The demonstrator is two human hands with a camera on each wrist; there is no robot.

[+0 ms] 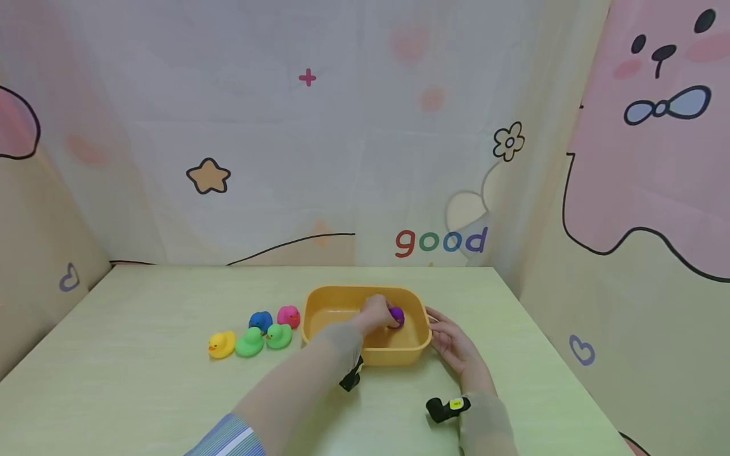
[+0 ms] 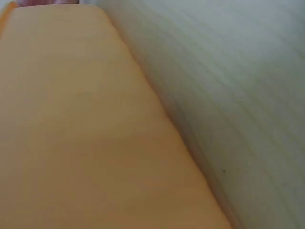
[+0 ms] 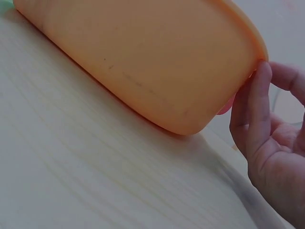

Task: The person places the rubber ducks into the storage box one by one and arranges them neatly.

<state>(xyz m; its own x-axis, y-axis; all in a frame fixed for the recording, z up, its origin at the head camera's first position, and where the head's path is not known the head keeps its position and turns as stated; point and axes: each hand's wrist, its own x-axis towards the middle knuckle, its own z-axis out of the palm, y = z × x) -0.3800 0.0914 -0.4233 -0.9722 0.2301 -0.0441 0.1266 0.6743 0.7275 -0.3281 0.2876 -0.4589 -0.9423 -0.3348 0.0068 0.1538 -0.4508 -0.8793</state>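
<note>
Inside the yellow plastic basin point(image 1: 336, 294), my left hand point(image 1: 375, 311) pinches a small purple toy duck point(image 1: 398, 316), which its fingers partly cover. At the basin's right end, my right hand point(image 1: 453, 342) holds the rim. The right wrist view shows this right hand point(image 3: 274, 129) with its fingertips at the edge of the basin point(image 3: 143, 57) and some fingers hidden behind its corner. Only the outer wall of the basin point(image 2: 81, 114) fills the left wrist view; the left hand is not visible there.
Left of the basin sit several toy ducks: a yellow duck point(image 1: 221, 344), a green duck point(image 1: 249, 342), another green duck point(image 1: 279, 336), a blue duck point(image 1: 260, 322) and a pink duck point(image 1: 288, 316). The pale wooden table point(image 1: 142, 380) meets printed cloth walls at the back and sides.
</note>
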